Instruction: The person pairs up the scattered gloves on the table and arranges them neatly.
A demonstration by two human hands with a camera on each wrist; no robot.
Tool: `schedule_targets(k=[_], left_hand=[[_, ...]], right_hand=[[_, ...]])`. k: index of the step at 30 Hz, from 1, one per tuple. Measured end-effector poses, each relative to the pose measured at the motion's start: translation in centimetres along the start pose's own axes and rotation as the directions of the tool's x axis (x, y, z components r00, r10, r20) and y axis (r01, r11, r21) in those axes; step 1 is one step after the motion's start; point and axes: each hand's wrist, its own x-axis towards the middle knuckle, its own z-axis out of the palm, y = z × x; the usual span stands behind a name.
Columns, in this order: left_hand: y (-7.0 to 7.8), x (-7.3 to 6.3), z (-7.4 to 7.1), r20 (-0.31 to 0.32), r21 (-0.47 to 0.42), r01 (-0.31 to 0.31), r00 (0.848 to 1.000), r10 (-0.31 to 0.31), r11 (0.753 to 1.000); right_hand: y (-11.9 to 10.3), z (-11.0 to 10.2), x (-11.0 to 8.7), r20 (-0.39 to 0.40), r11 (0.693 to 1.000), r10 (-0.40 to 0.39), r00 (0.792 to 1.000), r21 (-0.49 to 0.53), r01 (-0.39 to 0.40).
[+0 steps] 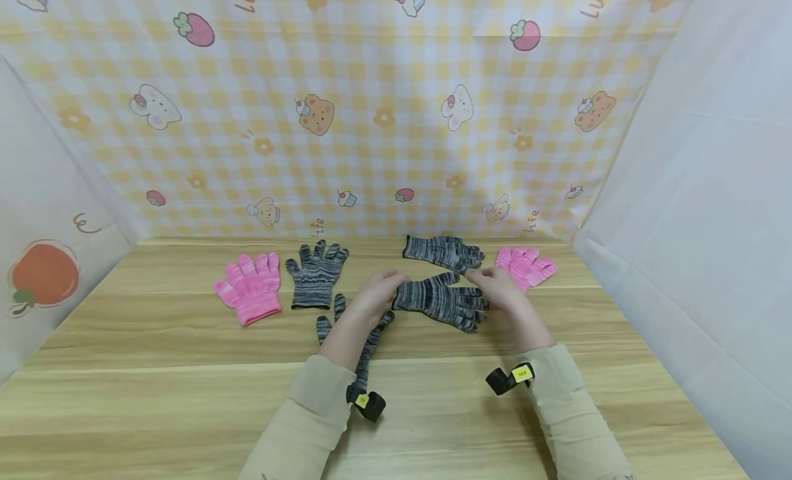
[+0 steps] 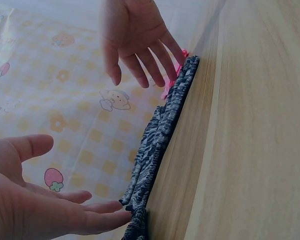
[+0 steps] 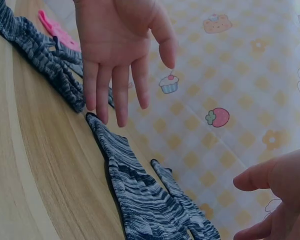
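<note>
Gray glove (image 1: 441, 301), head view: lies flat on the desk (image 1: 625, 411) between two bare hands, cuff toward the left hand (image 1: 379, 296), knit fingers toward the right hand (image 1: 502, 287).
Arms, head view: both reach forward and lean inward, beige sleeves (image 1: 303, 418) ending short of the wrists, palms turned down; palms and most fingertips are hidden from above.
Crossed glove (image 1: 370, 347), head view: another gray one, partly covered by the left forearm.
Pink glove (image 1: 524, 263), head view: beyond the right hand, which covers part of it.
Left hand, left wrist view: thumb spread, fingers nearly straight, gripping nothing; fingertips meet the cuff end, though whether they press cannot be told. Its wrist is cut off.
Right hand, left wrist view: loose and empty, fingers extended near the glove's far end; the glove shows edge-on, its shape hard to read.
Left hand, right wrist view: palm visible, fingers pointing to the cuff.
Right hand, right wrist view: mostly cropped at the lower corner, as are the knit fingers.
</note>
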Motion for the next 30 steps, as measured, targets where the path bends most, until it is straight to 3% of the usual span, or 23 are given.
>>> schedule_targets(k=[14, 23, 30], left_hand=[[-0.3, 0.6, -0.5, -0.039, -0.129, 0.031, 0.999, -0.036, 0.991], [-0.1, 0.8, -0.9, -0.06, -0.236, 0.092, 0.992, -0.109, 0.967], [-0.3, 0.9, -1.1, -0.052, -0.259, 0.096, 0.992, -0.113, 0.961]], right_hand=[[0.6, 0.2, 0.6, 0.012, 1.0, 0.026, 1.0, 0.005, -0.026], [0.9, 0.4, 0.9, 0.015, 0.996, 0.034, 0.999, 0.076, -0.035], [1.0, 0.5, 1.0, 0.018, 0.992, 0.05, 0.999, 0.113, -0.051]])
